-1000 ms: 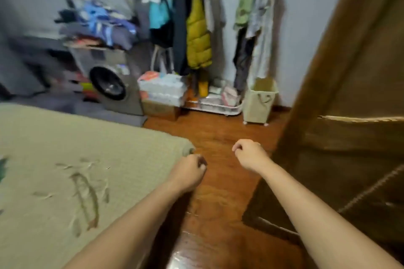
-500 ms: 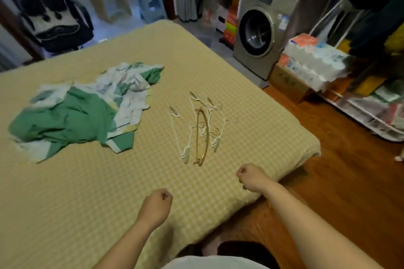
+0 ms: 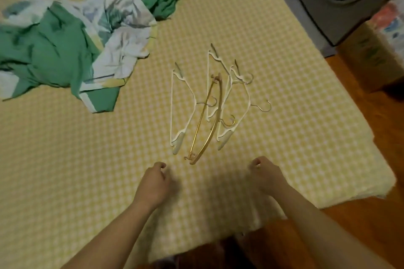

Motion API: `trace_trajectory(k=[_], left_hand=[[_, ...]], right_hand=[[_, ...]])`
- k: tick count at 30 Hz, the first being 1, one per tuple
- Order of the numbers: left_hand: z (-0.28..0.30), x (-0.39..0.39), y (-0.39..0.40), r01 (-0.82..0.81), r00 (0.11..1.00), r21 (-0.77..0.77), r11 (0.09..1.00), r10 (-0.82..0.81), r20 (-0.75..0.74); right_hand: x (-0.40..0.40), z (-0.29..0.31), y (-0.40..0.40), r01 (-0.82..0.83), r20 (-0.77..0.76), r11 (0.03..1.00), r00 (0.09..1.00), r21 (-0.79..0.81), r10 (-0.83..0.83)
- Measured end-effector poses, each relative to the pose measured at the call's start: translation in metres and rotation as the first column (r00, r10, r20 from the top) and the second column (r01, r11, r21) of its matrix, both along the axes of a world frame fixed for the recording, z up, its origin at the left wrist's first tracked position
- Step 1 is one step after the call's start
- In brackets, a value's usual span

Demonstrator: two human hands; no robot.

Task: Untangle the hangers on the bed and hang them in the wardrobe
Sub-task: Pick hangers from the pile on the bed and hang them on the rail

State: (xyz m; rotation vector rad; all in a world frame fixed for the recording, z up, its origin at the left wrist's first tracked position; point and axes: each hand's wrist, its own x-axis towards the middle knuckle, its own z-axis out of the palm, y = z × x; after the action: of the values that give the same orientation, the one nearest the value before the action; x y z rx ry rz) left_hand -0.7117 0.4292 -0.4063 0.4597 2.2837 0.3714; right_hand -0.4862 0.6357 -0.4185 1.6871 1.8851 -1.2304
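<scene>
1. We see the hangers (image 3: 215,105) lying in a small pile on the bed (image 3: 306,116), near its right edge and not far from the near edge where we stand.
2. Most of them are thin white hangers (image 3: 182,105) with soft grey tips and little silver hooks. One is a gold hanger (image 3: 207,120), curved like a bow, and it lies across the middle of the pile.
3. The hooks and bars cross over each other, so we think they are caught together. That is why they need to be pulled apart one by one.
4. Our left hand (image 3: 154,183) is just short of the pile, near the bottom tip of the gold one. Its fingers are curled in and it holds nothing.
5. Our right hand (image 3: 265,173) is beside it, a bit nearer the right edge. Its fingers are curled in too, and it holds nothing.
6. We think both hands sit low over the bed because they are about to reach for the pile. No hanger is touched yet.
7. The bed cover is yellow with small white checks and looks a bit bumpy, like woven cloth.
8. A crumpled green and white cloth (image 3: 72,46) lies toward the far left of the bed, well apart from the hangers. It looks soft and floppy.
9. Past the far right corner stands a grey washing machine (image 3: 341,6) with a round dark door. The floor (image 3: 360,236) is shiny brown wood.
10. We cannot see the wardrobe here.
</scene>
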Motion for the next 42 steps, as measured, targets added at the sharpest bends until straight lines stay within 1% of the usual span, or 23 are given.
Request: trace_trajectory(k=[4,6,8,10,12,14,18,22,24,25,27,28,29,30,31,32,33,34,36,37,38,40,42], left_hand=[[-0.074,-0.029,0.074,-0.014,0.996,0.031,0.999,0.017,-0.092],[-0.103,-0.037,0.096,0.026,0.989,-0.015,1.000,-0.028,-0.143],[-0.119,-0.042,0.105,0.089,0.976,-0.078,0.993,-0.103,-0.193],[-0.122,-0.051,0.107,0.131,0.969,-0.103,0.986,-0.149,-0.197],[-0.118,-0.063,0.106,0.109,0.979,-0.122,0.986,-0.128,-0.158],[-0.107,-0.077,0.104,0.074,0.981,-0.106,0.992,-0.091,-0.169],[-0.074,-0.088,0.089,0.056,0.961,0.003,0.998,-0.053,-0.272],[-0.050,-0.080,0.055,-0.057,0.903,0.115,0.992,0.100,-0.417],[-0.038,-0.074,0.043,-0.098,0.885,0.183,0.978,0.170,-0.433],[-0.033,-0.069,0.040,-0.096,0.883,0.221,0.971,0.185,-0.431],[-0.023,-0.057,0.037,-0.053,0.902,0.295,0.954,0.173,-0.396],[-0.018,-0.050,0.036,-0.021,0.917,0.331,0.943,0.151,-0.369],[-0.012,-0.040,0.035,0.015,0.932,0.361,0.932,0.118,-0.344],[-0.007,-0.032,0.035,0.067,0.939,0.381,0.922,0.071,-0.336],[-0.001,-0.022,0.037,0.131,0.941,0.388,0.912,0.008,-0.338],[0.003,-0.018,0.039,0.204,0.935,0.377,0.903,-0.066,-0.348],[0.008,-0.011,0.042,0.260,0.930,0.370,0.892,-0.129,-0.344],[0.011,-0.009,0.044,0.300,0.927,0.373,0.878,-0.175,-0.333],[0.016,-0.007,0.049,0.317,0.931,0.383,0.868,-0.209,-0.298],[0.016,-0.006,0.051,0.307,0.935,0.376,0.874,-0.204,-0.289],[0.016,-0.006,0.053,0.300,0.937,0.368,0.880,-0.198,-0.288],[0.013,-0.003,0.056,0.313,0.928,0.356,0.881,-0.204,-0.311],[0.010,0.001,0.059,0.339,0.910,0.300,0.892,-0.230,-0.344]], right_hand=[[-0.008,-0.063,0.040,-0.080,-0.013,0.997,0.997,-0.005,0.080],[-0.008,-0.092,0.045,-0.070,-0.044,0.996,0.997,-0.055,0.068],[-0.006,-0.108,0.042,-0.031,-0.056,0.998,0.998,-0.054,0.028],[-0.006,-0.118,0.042,0.000,-0.054,1.000,0.999,-0.027,-0.002],[-0.008,-0.123,0.045,0.035,-0.033,0.998,0.999,-0.061,-0.037],[-0.011,-0.125,0.051,0.052,-0.011,0.994,0.999,-0.099,-0.053],[-0.014,-0.129,0.060,0.085,0.008,0.987,0.996,-0.138,-0.085],[-0.014,-0.128,0.059,0.121,0.030,0.984,0.993,-0.134,-0.117],[-0.022,-0.119,0.055,0.144,0.052,0.983,0.989,-0.110,-0.139],[-0.029,-0.110,0.053,0.140,0.037,0.986,0.990,-0.091,-0.137],[-0.052,-0.089,0.049,0.136,-0.120,0.990,0.983,-0.027,-0.138],[-0.067,-0.072,0.047,0.159,-0.234,0.987,0.959,-0.021,-0.159],[-0.082,-0.051,0.044,0.178,-0.353,0.981,0.915,-0.082,-0.195],[-0.097,-0.031,0.042,0.194,-0.473,0.958,0.838,-0.210,-0.273],[-0.107,-0.010,0.043,0.194,-0.565,0.906,0.727,-0.375,-0.390],[-0.119,0.007,0.045,0.181,-0.605,0.828,0.603,-0.530,-0.519],[-0.124,0.023,0.049,0.179,-0.611,0.768,0.508,-0.615,-0.608],[-0.128,0.034,0.054,0.183,-0.614,0.738,0.446,-0.650,-0.651],[-0.125,0.043,0.064,0.203,-0.656,0.773,0.428,-0.601,-0.622],[-0.120,0.045,0.068,0.220,-0.684,0.814,0.451,-0.538,-0.574],[-0.113,0.044,0.070,0.239,-0.710,0.860,0.489,-0.450,-0.507],[-0.100,0.040,0.073,0.246,-0.743,0.952,0.600,-0.183,-0.298],[-0.090,0.038,0.073,0.210,-0.729,0.977,0.674,0.033,-0.120]])
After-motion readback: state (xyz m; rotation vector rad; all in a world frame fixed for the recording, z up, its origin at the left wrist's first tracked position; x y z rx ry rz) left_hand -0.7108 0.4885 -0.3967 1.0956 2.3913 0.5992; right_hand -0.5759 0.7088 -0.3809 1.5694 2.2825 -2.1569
